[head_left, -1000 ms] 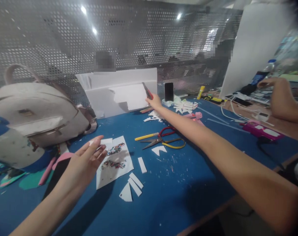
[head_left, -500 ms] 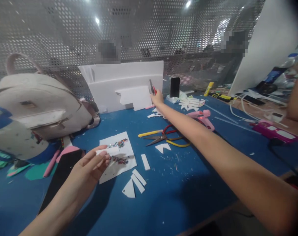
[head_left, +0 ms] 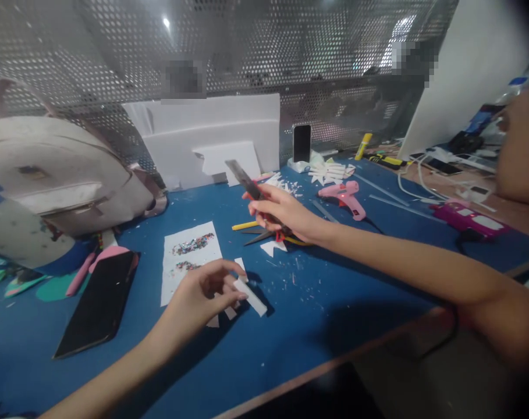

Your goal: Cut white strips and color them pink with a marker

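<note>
Low over the blue table, my left hand (head_left: 203,294) pinches a narrow white strip (head_left: 252,298) between thumb and fingers. The strip slants down to the right, close to the tabletop. My right hand (head_left: 286,214) is wrapped around a box cutter (head_left: 243,177), its blade pointing up and left. Scissors (head_left: 256,238) lie under that hand, their handles partly hidden, beside a yellow stick (head_left: 244,226). Left of my left hand is a white sheet (head_left: 168,279) bearing colourful sequins (head_left: 193,244). Several small white cut pieces (head_left: 230,313) are partly covered by my left hand.
A pink glue gun (head_left: 345,196) rests to the right. White boards (head_left: 212,131) and a phone (head_left: 302,144) stand at the back. A dark phone-like slab (head_left: 98,302) and a pale backpack (head_left: 59,169) are on the left. Another person's arm (head_left: 519,151) is at the far right.
My right hand has drawn back from the white boards toward me with the box cutter. My left hand has moved right, off the sequin sheet, with the white strip. The view has shifted slightly.
</note>
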The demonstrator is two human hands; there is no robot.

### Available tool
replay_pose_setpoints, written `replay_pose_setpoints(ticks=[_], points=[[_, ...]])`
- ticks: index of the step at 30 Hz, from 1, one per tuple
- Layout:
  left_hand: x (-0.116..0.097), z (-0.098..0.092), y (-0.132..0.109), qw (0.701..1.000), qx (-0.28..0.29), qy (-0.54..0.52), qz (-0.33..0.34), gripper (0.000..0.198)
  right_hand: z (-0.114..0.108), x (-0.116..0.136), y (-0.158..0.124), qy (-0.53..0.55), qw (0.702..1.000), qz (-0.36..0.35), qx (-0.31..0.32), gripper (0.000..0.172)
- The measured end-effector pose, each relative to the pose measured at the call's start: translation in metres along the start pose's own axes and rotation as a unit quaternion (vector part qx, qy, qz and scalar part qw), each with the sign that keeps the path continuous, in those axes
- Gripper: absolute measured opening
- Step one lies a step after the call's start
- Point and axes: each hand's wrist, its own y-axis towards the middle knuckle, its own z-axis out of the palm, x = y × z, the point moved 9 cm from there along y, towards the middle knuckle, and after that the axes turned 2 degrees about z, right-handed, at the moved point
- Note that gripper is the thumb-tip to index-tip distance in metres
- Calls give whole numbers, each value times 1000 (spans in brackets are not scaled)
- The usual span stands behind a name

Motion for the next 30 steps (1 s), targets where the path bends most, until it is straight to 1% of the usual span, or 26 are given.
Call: replay_pose_setpoints(ticks=[1, 4, 5, 6, 8, 9, 10, 12, 14, 16, 18, 19, 21, 23, 26, 30], points=[[-1, 7, 2, 1000, 11, 21, 5, 29, -1, -1, -15, 8, 1000, 6, 18, 18], [-4, 27, 10, 995, 46, 84, 22, 26, -14, -3, -49, 18, 998, 8, 52, 48], [-5, 33, 12, 992, 61, 105, 30, 25, -21, -2, -58, 7, 998, -3, 59, 51], [-5, 39, 15, 988, 74, 127, 39, 25, -30, -1, -66, -8, 998, -13, 53, 48], [-6, 47, 18, 978, 94, 177, 59, 26, -46, -1, -82, -41, 998, -19, 36, 33], [-7, 49, 19, 971, 97, 207, 71, 28, -54, -1, -89, -42, 999, -14, 27, 26], [-9, 50, 20, 962, 96, 239, 85, 29, -60, -1, -95, -25, 999, -7, 22, 24], [-16, 46, 18, 940, 77, 308, 123, 32, -65, -2, -105, 54, 998, 16, 29, 28], [-28, 41, 9, 910, 43, 373, 174, 31, -65, -2, -109, 118, 992, 36, 39, 34], [-38, 42, -7, 875, 22, 425, 231, 28, -67, -2, -109, 111, 993, 25, 23, 38], [-42, 54, -29, 838, 37, 460, 289, 27, -69, 2, -106, 47, 998, -22, -17, 36], [-42, 63, -41, 822, 50, 473, 314, 29, -69, 4, -105, 4, 998, -50, -37, 34], [-41, 77, -61, 789, 52, 493, 362, 34, -64, 6, -103, -77, 990, -95, -64, 27], [-35, 88, -72, 766, 56, 512, 383, 35, -55, 5, -101, -129, 983, -114, -71, 19], [-27, 96, -77, 746, 46, 529, 401, 38, -39, 1, -96, -156, 979, -120, -42, 12], [-22, 97, -75, 739, 23, 524, 423, 44, -16, -10, -91, -189, 973, -129, 29, 7]])
